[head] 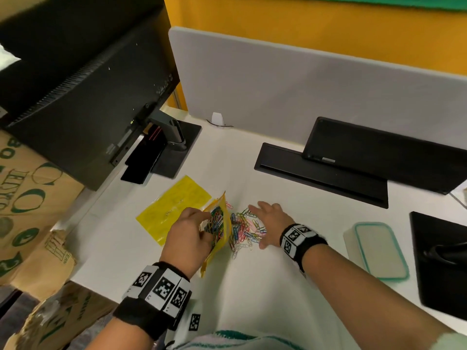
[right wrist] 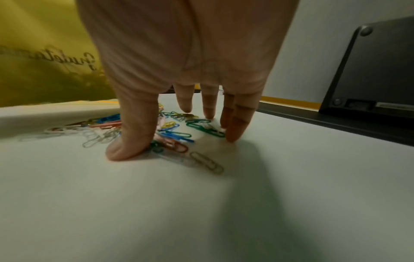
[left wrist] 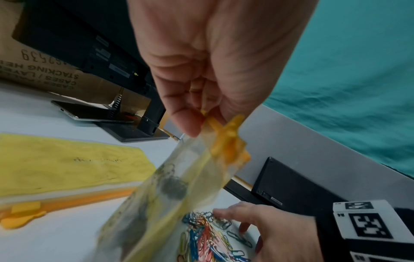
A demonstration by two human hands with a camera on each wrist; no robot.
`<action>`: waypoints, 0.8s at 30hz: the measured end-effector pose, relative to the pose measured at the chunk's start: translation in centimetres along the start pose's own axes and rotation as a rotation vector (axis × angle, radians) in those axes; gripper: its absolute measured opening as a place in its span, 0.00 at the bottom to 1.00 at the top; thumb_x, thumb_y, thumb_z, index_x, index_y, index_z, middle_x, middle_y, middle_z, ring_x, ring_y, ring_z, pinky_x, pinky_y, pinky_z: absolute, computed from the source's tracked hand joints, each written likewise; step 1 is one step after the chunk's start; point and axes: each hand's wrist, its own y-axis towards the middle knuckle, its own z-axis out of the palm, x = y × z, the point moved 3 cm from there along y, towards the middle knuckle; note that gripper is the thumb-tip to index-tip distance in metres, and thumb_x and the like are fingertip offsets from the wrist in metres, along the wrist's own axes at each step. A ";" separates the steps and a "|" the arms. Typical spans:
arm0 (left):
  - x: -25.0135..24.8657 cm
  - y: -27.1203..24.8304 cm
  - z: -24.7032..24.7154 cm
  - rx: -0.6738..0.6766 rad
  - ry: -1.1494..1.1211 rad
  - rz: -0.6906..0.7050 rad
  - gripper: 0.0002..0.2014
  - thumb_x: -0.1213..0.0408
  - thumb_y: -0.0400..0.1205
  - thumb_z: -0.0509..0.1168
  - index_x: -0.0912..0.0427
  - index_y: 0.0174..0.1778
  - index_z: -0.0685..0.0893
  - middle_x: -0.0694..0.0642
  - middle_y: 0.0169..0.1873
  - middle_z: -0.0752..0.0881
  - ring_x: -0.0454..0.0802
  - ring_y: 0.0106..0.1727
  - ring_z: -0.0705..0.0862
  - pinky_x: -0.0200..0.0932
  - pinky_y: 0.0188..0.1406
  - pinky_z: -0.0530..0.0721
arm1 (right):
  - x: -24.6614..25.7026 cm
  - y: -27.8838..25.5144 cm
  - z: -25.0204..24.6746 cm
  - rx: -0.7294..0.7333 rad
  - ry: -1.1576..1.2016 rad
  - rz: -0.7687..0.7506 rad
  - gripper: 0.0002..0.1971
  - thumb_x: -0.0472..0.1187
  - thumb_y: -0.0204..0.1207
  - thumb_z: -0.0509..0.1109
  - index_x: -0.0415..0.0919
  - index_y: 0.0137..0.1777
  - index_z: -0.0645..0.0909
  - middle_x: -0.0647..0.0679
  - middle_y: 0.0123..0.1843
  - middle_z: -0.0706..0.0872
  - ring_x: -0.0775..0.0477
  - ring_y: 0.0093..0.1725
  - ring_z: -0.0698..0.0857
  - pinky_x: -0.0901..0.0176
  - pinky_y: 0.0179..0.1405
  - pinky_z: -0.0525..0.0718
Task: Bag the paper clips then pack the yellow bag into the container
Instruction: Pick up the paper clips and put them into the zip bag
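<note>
My left hand pinches the orange zip edge of a yellow clear bag and holds its mouth up on the white desk. Several coloured paper clips lie inside it. Beside the mouth, a loose pile of paper clips covers the desk. My right hand is spread flat over the pile, with the thumb and fingertips touching the desk around the clips. A second yellow bag lies flat to the left. The clear container with its teal-rimmed lid on sits at the right.
A monitor's back and its stand base fill the left rear. A black cable hatch and a leaning black device stand behind the clips, before a grey divider. Another black base lies far right; cardboard boxes are off the left edge.
</note>
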 end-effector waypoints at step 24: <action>-0.2 0.6 1.9 0.133 -0.051 -0.040 0.31 0.69 0.71 0.69 0.56 0.72 0.71 0.54 0.70 0.72 0.52 0.41 0.84 0.35 0.48 0.74 | -0.9 -4.9 -1.9 -0.426 0.787 0.184 0.02 0.33 0.70 0.73 0.40 0.40 0.86 0.46 0.32 0.83 0.46 0.34 0.81 0.54 0.40 0.85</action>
